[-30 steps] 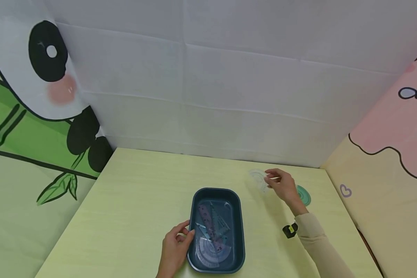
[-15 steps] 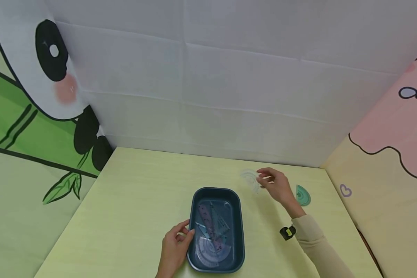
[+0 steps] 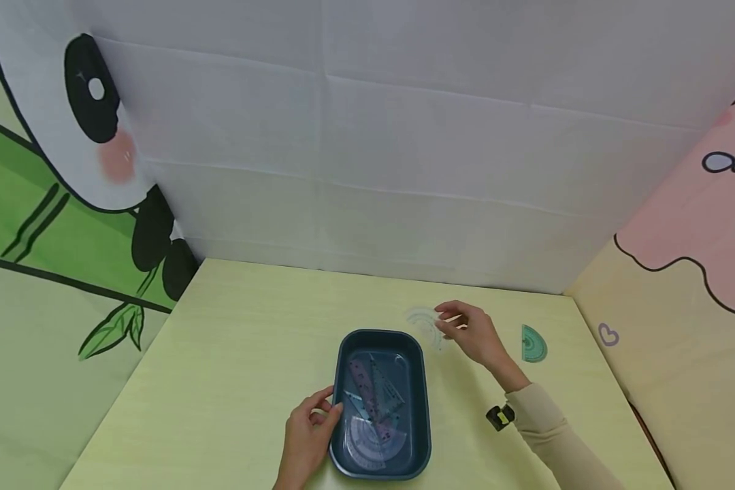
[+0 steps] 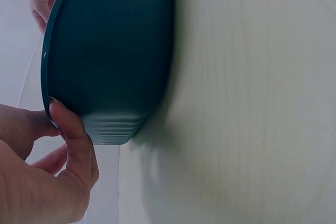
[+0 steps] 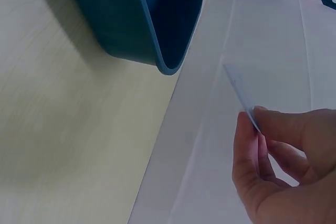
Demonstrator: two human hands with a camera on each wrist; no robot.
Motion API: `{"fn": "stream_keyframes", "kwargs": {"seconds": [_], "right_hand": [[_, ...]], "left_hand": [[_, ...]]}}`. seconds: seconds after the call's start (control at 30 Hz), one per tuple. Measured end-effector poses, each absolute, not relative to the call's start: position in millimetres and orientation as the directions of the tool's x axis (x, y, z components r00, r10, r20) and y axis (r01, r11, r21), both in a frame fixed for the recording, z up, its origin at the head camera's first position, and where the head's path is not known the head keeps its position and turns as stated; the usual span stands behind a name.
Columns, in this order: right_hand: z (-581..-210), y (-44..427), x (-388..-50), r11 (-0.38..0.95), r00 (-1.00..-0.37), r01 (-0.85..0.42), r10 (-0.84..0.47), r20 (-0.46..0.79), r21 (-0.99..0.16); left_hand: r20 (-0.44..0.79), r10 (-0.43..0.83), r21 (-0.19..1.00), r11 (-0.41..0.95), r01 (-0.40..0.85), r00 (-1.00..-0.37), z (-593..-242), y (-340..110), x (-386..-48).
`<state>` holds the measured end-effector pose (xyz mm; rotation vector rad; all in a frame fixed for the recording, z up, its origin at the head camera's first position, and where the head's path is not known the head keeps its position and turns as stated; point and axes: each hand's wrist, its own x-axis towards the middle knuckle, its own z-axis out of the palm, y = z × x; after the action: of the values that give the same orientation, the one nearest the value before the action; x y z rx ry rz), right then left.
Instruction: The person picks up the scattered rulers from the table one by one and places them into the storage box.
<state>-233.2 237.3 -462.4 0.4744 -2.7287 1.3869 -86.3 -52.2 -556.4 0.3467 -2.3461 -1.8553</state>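
A clear protractor [image 3: 425, 324] is pinched between the thumb and fingers of my right hand [image 3: 470, 331], above the table behind and to the right of a dark blue tray [image 3: 425, 408]. The right wrist view shows the protractor [image 5: 241, 94] nearly edge-on. My left hand [image 3: 309, 432] grips the tray's left rim, its thumb on the edge, as the left wrist view also shows at the rim [image 4: 46, 56]. Inside the tray lie a pinkish ruler [image 3: 364, 388], a clear set square [image 3: 387, 389] and another clear protractor [image 3: 364, 446], partly overlapping.
A green protractor [image 3: 533, 344] lies on the pale yellow table [image 3: 251, 354] at the right. Behind the table rises a white cloth wall [image 3: 367, 204]. Printed cloth panels stand at the left and right sides.
My right hand has moved left with the clear protractor, toward the tray, uncovering the whole green protractor. My left hand and the tray have stayed in place.
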Motion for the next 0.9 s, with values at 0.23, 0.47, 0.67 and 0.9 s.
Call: {"fn": "stream_keyframes", "kwargs": {"seconds": [0.23, 0.47, 0.67, 0.9], "right_hand": [[-463, 227, -227, 0.544, -0.942, -0.299, -0.298, 0.152, -0.784], [-463, 217, -220, 0.551, -0.922, -0.336, -0.357, 0.149, -0.764], [-465, 210, -215, 0.557, -0.900, -0.380, -0.406, 0.157, -0.738], [-467, 204, -212, 0.562, -0.875, -0.414, -0.463, 0.142, -0.716]], "left_hand": [[-0.029, -0.257, 0.974, 0.209, -0.085, -0.966, -556, -52, -87], [-0.017, -0.258, 0.978, 0.197, -0.070, -0.966, -558, -52, -87], [0.012, -0.260, 0.976, 0.215, -0.046, -0.966, -557, -51, -86], [0.012, -0.260, 0.975, 0.216, -0.046, -0.966, -557, -51, -85]]}}
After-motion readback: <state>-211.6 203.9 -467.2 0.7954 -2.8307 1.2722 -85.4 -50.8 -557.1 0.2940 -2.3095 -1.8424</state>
